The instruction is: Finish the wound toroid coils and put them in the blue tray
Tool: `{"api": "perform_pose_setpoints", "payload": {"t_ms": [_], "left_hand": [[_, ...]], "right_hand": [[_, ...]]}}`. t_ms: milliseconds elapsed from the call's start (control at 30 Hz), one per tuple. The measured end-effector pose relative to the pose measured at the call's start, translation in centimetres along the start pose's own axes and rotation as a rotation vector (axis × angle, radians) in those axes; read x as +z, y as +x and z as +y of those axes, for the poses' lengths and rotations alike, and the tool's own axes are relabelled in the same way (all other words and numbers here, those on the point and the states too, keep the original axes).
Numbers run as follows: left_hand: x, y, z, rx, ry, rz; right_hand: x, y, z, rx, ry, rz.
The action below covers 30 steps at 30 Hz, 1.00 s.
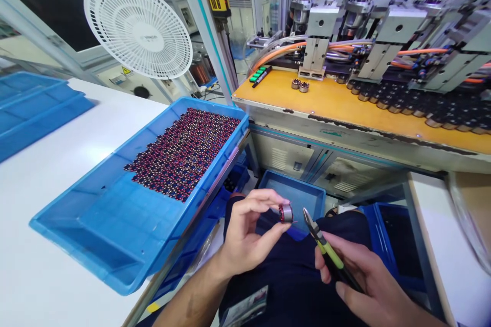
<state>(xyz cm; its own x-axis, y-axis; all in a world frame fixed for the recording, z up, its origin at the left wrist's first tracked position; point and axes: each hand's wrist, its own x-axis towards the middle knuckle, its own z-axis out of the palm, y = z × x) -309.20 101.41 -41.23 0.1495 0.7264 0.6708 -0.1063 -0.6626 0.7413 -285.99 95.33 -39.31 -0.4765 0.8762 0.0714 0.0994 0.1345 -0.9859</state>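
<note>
Workshop room, white flat tabletop [23, 245] at left, worn orange-yellow benchtop [330, 104] ahead. On my remote screen: left hand [249, 232] pinches a small round silver metal part with red windings [286, 213] between thumb and fingers, up over the dark-clothed lap. Right hand [364, 271] is wrapped around cutting pliers with lime-green and black handles [331, 254]; tips near the part, not touching it. Just beyond both hands, low down, I get a shallow blue plastic bin [295, 185]. Left of them, long blue plastic tray [115, 214] on the tabletop, far portion packed with small dark pieces flecked red [187, 150]. Further out I see two short metal cylinders [304, 87] on the benchtop near grey metal machinery [316, 56] with orange hoses [282, 51]. Round white fan [146, 37] beyond the tray.
</note>
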Motion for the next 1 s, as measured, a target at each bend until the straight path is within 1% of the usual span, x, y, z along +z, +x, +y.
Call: {"api": "perform_pose_setpoints", "payload": {"t_ms": [100,233,500,633,767,1000], "left_hand": [[0.2,0.0,0.0,-0.001,0.015,0.017],[0.4,-0.2,0.1,-0.006,0.026,0.024],[0.3,-0.6,0.5,-0.013,0.017,0.01],[0.3,-0.5,0.6,-0.013,0.004,0.006],[0.3,-0.6,0.7,-0.023,0.0,0.008],[0.4,-0.5,0.8,-0.035,0.007,0.021]], "right_hand": [[-0.2,-0.5,-0.1,-0.026,-0.075,-0.026],[-0.1,-0.7,0.2,-0.014,-0.085,-0.046],[0.2,-0.5,0.7,0.004,-0.001,-0.08],[0.3,-0.3,0.5,0.009,0.06,-0.091],[0.5,0.1,-0.1,0.022,0.065,-0.088],[0.8,0.4,-0.1,0.079,0.107,-0.081]]}}
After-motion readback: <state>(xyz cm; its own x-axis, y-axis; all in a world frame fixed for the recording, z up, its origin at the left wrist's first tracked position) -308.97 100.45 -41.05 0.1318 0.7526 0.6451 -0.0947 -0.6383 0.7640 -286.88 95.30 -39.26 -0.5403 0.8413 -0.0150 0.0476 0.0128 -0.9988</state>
